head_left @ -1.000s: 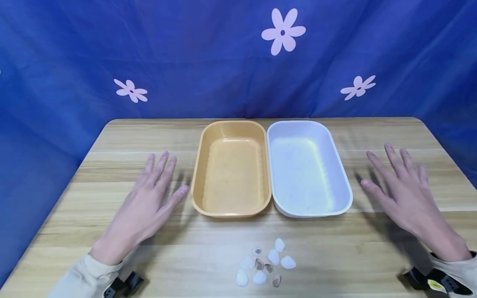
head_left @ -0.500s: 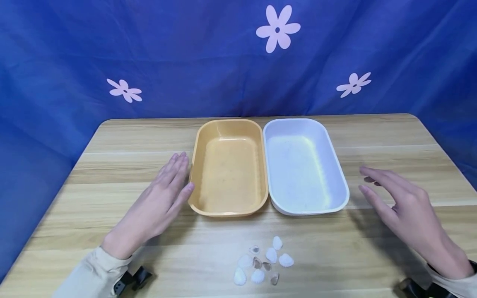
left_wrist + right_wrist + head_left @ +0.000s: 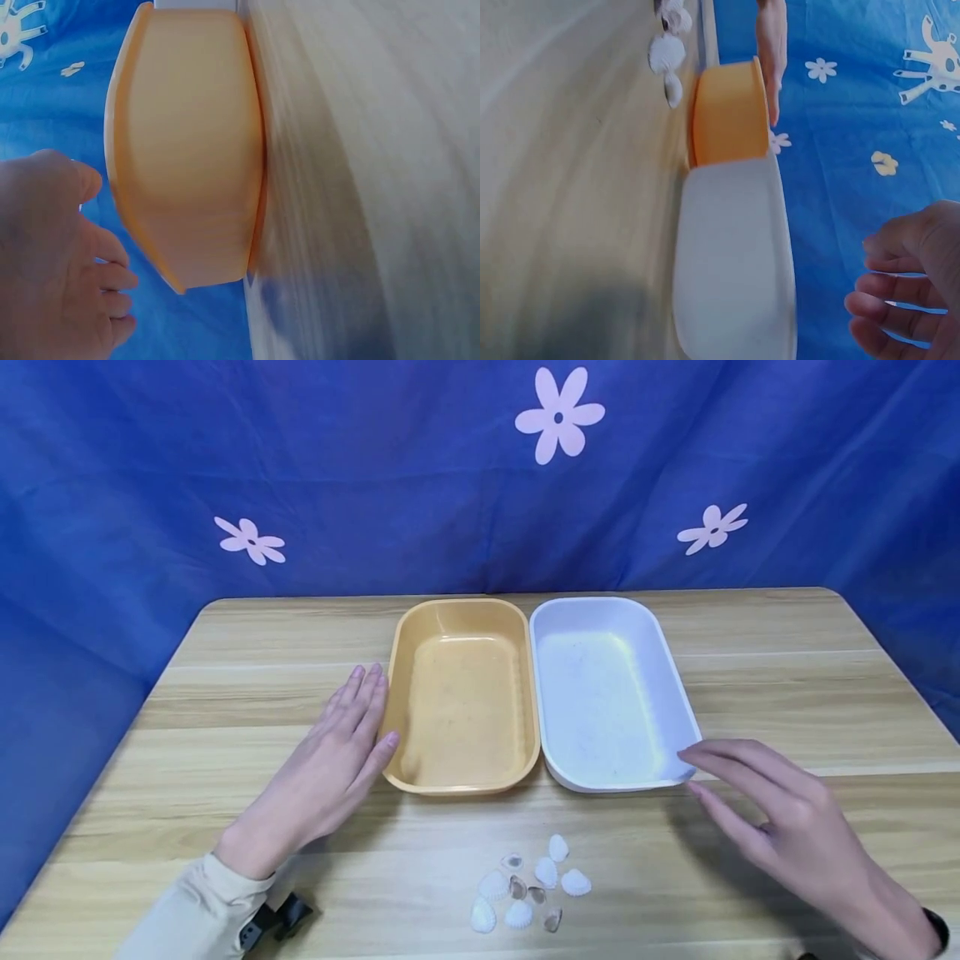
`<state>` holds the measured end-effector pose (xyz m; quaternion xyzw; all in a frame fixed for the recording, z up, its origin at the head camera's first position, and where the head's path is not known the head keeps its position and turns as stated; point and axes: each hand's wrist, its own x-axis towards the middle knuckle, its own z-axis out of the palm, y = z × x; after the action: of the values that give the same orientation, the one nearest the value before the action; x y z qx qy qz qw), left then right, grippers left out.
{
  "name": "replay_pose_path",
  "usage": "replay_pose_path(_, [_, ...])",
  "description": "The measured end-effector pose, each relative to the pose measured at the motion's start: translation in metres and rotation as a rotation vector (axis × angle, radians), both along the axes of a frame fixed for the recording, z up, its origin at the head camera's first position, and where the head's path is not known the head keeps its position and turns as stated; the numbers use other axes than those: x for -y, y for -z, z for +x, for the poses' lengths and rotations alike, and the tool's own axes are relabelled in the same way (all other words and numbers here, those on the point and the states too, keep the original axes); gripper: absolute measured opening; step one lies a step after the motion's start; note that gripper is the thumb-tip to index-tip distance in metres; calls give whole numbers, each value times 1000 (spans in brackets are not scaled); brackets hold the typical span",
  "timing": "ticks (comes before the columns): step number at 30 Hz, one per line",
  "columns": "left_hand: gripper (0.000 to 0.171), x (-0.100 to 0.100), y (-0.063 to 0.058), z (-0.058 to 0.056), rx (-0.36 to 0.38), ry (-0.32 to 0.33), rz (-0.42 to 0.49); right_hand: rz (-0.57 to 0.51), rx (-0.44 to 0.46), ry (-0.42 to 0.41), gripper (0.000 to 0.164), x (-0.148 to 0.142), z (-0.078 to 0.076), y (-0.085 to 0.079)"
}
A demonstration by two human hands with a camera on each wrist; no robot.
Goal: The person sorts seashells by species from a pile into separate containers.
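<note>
An orange-tan plastic tray (image 3: 461, 790) and a white tray (image 3: 622, 788) stand side by side on the wooden table. My left hand (image 3: 322, 768) is at the left side of the orange tray, fingers straight, its thumb overlapping the rim in the head view. Over the near right corner of the white tray, the fingertips of my right hand (image 3: 787, 822) overlap the rim; its fingers are slightly bent and hold nothing. The left wrist view shows the left hand (image 3: 67, 255) apart from the orange tray's wall (image 3: 191, 142). In the right wrist view, the right hand (image 3: 907, 285) is likewise apart from the white tray (image 3: 731, 262).
Several seashells, white ones (image 3: 519, 915) and small brown ones (image 3: 517, 888), lie on the table (image 3: 712, 893) in front of the trays. A blue curtain (image 3: 405, 485) with pale flowers hangs behind the table's far edge.
Both hands have moved inward: the left to the orange tray's side, its fingers drawn together; the right leftward to the white tray's near corner, its spread fingers now bent. Trays and shells stay put.
</note>
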<state>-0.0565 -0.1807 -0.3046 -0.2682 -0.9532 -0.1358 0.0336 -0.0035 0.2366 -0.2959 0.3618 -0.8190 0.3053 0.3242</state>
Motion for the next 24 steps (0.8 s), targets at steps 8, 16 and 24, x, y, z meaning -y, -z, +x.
replay_pose_path(8, [60,-1,2,-2,-21,13,-7,-58,-41,-181,26,15,1,4])
replay_pose_path(16, [61,2,2,-2,24,-25,-51,82,-13,-227,27,27,8,19])
replay_pose_path(24, [60,1,5,-4,35,-24,-44,274,90,-270,29,39,15,43])
